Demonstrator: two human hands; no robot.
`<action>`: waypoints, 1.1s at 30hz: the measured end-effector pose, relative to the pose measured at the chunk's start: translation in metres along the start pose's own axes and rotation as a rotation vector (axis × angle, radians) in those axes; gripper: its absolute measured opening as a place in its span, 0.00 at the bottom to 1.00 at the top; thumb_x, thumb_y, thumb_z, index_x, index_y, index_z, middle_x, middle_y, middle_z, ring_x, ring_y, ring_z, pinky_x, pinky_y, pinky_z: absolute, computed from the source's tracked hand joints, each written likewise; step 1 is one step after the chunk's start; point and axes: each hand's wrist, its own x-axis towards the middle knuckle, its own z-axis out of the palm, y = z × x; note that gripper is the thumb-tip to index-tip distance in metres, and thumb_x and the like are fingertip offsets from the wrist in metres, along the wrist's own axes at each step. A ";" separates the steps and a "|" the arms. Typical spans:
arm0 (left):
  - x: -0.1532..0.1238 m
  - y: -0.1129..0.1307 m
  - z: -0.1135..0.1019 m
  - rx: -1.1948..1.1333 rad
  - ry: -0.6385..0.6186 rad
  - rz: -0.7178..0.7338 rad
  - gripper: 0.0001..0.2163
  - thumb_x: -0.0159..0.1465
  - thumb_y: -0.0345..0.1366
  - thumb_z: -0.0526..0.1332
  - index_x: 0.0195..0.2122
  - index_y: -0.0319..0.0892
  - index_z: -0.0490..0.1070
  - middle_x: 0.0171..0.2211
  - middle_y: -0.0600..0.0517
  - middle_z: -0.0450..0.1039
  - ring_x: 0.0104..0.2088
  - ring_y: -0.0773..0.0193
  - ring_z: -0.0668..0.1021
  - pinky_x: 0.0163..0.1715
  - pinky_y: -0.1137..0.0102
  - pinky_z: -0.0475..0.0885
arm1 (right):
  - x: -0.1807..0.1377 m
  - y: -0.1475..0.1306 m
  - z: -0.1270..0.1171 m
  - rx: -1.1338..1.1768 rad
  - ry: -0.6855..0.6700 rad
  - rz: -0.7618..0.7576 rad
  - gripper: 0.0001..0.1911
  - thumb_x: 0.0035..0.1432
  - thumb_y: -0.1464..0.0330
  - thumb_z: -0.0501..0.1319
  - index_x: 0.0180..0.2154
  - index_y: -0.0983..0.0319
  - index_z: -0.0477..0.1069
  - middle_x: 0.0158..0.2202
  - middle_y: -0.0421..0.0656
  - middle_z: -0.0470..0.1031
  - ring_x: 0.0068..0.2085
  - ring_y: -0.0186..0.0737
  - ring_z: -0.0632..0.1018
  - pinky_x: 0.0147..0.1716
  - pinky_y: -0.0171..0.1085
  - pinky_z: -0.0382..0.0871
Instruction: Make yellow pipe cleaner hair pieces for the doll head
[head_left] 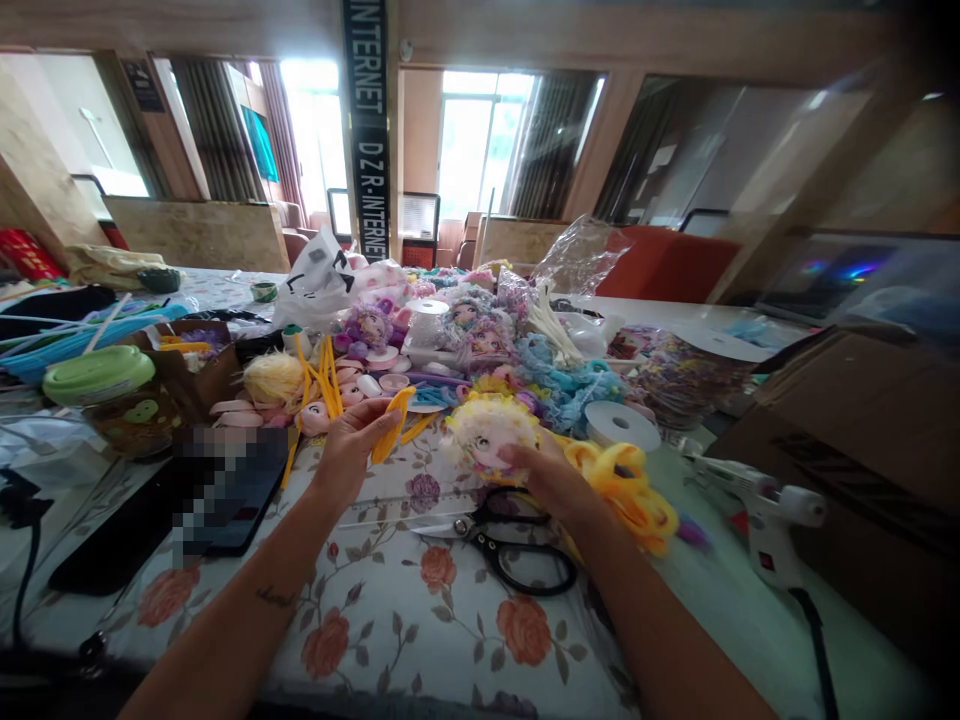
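Note:
My left hand (351, 443) pinches a bent yellow pipe cleaner (395, 420) above the floral tablecloth (420, 610). My right hand (546, 478) grips a small doll head (489, 432) with a pink face and pale yellow fluffy hair, held just right of the pipe cleaner. A bunch of yellow-orange fuzzy material (628, 492) lies against my right wrist. Black-handled scissors (501, 540) lie on the cloth just below both hands.
A pile of doll heads, pom-poms and pipe cleaners (450, 345) fills the table behind. A dark phone (217, 495) and a green-lidded jar (112, 395) sit left. A white ribbon roll (621, 424), a glue gun (765, 515) and a cardboard box (862, 440) stand right.

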 end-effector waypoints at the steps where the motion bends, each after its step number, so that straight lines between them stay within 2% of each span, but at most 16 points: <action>1: -0.002 -0.001 0.001 0.030 -0.021 0.013 0.13 0.47 0.37 0.72 0.33 0.41 0.78 0.27 0.54 0.76 0.27 0.70 0.74 0.27 0.77 0.67 | -0.005 -0.001 0.002 0.029 -0.017 0.023 0.30 0.45 0.63 0.67 0.51 0.58 0.68 0.39 0.44 0.79 0.48 0.52 0.76 0.46 0.49 0.72; 7: -0.012 -0.006 0.010 0.217 -0.202 0.064 0.15 0.50 0.38 0.71 0.39 0.41 0.77 0.31 0.52 0.74 0.30 0.68 0.74 0.29 0.75 0.68 | -0.017 0.003 0.012 0.006 -0.049 0.094 0.25 0.44 0.63 0.68 0.48 0.55 0.71 0.31 0.42 0.80 0.44 0.50 0.78 0.40 0.45 0.74; 13: -0.012 -0.015 0.009 0.257 -0.331 0.027 0.16 0.52 0.39 0.69 0.42 0.42 0.78 0.35 0.49 0.76 0.34 0.64 0.75 0.33 0.72 0.71 | -0.014 0.012 0.013 0.016 -0.045 0.073 0.31 0.43 0.67 0.71 0.51 0.52 0.68 0.35 0.39 0.80 0.45 0.46 0.78 0.47 0.46 0.72; 20: -0.011 -0.013 0.009 0.332 -0.345 0.002 0.16 0.52 0.40 0.69 0.43 0.43 0.79 0.43 0.46 0.77 0.43 0.56 0.76 0.43 0.66 0.72 | -0.014 0.009 0.014 0.048 -0.061 0.090 0.29 0.45 0.66 0.69 0.51 0.54 0.67 0.44 0.40 0.78 0.44 0.45 0.79 0.44 0.43 0.74; 24: -0.012 -0.007 0.010 0.378 -0.366 0.027 0.17 0.54 0.39 0.67 0.45 0.43 0.78 0.47 0.46 0.76 0.47 0.55 0.75 0.46 0.66 0.71 | -0.013 0.011 0.016 0.061 -0.030 0.125 0.27 0.47 0.64 0.68 0.50 0.53 0.68 0.46 0.42 0.77 0.45 0.48 0.78 0.41 0.44 0.76; 29: -0.014 -0.010 0.013 0.337 -0.267 0.092 0.18 0.53 0.38 0.68 0.46 0.43 0.77 0.47 0.46 0.76 0.45 0.57 0.76 0.44 0.66 0.72 | -0.012 0.015 0.020 0.048 0.002 0.035 0.27 0.50 0.63 0.66 0.53 0.55 0.66 0.49 0.43 0.75 0.49 0.48 0.76 0.48 0.46 0.73; 33: -0.014 -0.009 0.014 0.405 -0.288 0.120 0.15 0.56 0.38 0.66 0.45 0.43 0.78 0.44 0.46 0.76 0.46 0.56 0.75 0.47 0.65 0.70 | -0.011 0.020 0.020 -0.007 0.033 -0.003 0.29 0.49 0.63 0.67 0.53 0.55 0.65 0.50 0.43 0.74 0.50 0.47 0.76 0.48 0.45 0.72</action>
